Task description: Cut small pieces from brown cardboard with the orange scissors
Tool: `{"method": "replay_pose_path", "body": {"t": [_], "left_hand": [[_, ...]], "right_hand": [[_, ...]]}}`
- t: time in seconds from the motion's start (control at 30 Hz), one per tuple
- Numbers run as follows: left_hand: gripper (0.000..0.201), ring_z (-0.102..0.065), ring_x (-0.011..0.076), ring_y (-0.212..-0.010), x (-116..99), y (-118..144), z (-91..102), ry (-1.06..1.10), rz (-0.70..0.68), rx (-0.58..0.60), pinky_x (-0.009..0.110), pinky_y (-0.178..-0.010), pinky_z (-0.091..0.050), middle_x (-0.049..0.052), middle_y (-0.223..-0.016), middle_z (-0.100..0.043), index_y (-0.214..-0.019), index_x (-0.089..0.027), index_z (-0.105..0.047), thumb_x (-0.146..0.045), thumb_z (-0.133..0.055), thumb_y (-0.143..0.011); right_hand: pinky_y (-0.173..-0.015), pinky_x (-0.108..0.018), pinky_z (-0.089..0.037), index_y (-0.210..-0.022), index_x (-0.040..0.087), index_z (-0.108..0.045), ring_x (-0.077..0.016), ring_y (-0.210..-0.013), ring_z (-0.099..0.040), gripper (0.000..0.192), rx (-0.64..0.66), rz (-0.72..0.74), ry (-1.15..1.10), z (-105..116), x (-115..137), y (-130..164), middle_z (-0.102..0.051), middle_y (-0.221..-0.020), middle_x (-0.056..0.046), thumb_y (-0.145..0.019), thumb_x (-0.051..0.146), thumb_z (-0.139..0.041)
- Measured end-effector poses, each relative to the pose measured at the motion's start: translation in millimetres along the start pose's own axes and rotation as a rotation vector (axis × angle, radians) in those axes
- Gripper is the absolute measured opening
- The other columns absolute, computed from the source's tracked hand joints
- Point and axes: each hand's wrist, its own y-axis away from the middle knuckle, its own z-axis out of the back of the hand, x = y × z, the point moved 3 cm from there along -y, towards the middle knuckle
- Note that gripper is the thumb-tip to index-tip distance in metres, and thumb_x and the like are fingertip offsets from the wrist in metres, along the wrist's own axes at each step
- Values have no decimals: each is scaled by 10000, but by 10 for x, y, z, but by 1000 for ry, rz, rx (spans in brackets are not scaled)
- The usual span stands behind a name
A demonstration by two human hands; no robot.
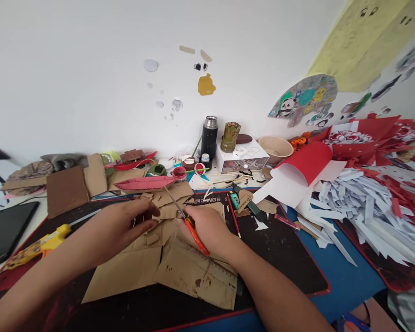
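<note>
Far left there's one phone (7, 233) parked off the mat, then one yellow glue gun (38, 243) lying close by, probably so it's quick to grab. Left hand (124, 226) pinches a small cardboard bit (158, 213), steadying it at the blades. Right hand (207, 228) is closed round one pair of orange scissors (185, 219), blades up over the scrap. Under both hands one big cardboard sheet (166, 272) lies flat on the black mat (283, 258). One red pencil (234, 216), one flask (209, 136), one bowl (275, 148), then a heap of white strips (363, 203), too many to count.
</note>
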Motion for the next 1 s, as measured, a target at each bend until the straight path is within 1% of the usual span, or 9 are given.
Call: {"method": "replay_pose_path", "body": {"t": [0.07,0.13,0.2,0.37,0.57,0.67,0.8,0.9,1.0], "left_hand": [[314,-773,298,-794,122,105,-173,-57,42,76,332,-695,-528,59,-940,-846,-978,-324,-813,-558,-611,-924],[317,-773,320,-797,232,197,-320,-143,85,84,346,-672,-506,79,-941,-850,-971,-311,-809,-536,-595,-908],[319,-787,342,-850,311,256,-443,-194,103,95,369,-711,-516,97,-984,-855,-997,-300,-802,-487,-564,-895],[322,-794,367,-933,396,279,-609,-264,131,121,415,-778,-527,124,-1045,-852,-971,-275,-763,-441,-495,-904],[291,-781,370,-891,444,273,-650,-215,157,134,427,-770,-508,126,-1011,-855,-983,-254,-729,-436,-515,-906],[271,-778,353,-891,481,274,-669,-225,163,158,411,-761,-502,116,-1019,-850,-980,-261,-703,-437,-509,-912],[307,-761,312,-818,459,257,-654,-194,156,159,384,-727,-494,85,-938,-820,-952,-267,-693,-490,-483,-948],[350,-745,284,-805,353,214,-570,-63,131,95,353,-715,-506,60,-894,-806,-906,-271,-707,-570,-528,-936],[363,-722,260,-778,206,131,-476,118,112,19,334,-700,-517,43,-859,-801,-885,-270,-736,-616,-627,-907]], "right_hand": [[-679,-313,-327,-921,203,-699,-206,-719,-632,164,21,27,118,13,17,-1,-748,-813,-56,-1028,315,-646],[-682,-320,-314,-894,200,-693,-206,-726,-635,186,48,42,174,20,15,-7,-762,-838,-64,-1037,304,-637],[-691,-322,-320,-901,197,-700,-214,-760,-653,195,86,36,195,30,4,-18,-780,-886,-75,-1047,306,-631],[-698,-321,-356,-999,195,-745,-236,-784,-679,214,166,-42,232,90,-9,-46,-799,-933,-91,-1068,357,-625],[-700,-326,-383,-1057,181,-754,-253,-814,-712,217,197,-71,286,118,23,-44,-817,-982,-114,-1093,313,-585],[-702,-326,-382,-1044,179,-752,-248,-811,-717,209,167,-54,295,96,21,-46,-819,-971,-113,-1084,310,-594],[-679,-330,-348,-1002,180,-745,-231,-729,-689,256,73,-42,288,87,-23,-60,-803,-870,-97,-1076,378,-601],[-666,-321,-334,-997,193,-740,-207,-689,-661,215,-38,-49,211,119,-61,-70,-785,-820,-68,-1061,353,-611],[-648,-297,-351,-982,198,-735,-182,-661,-625,168,-125,-41,58,154,-71,-69,-759,-785,-40,-1037,316,-629]]}}
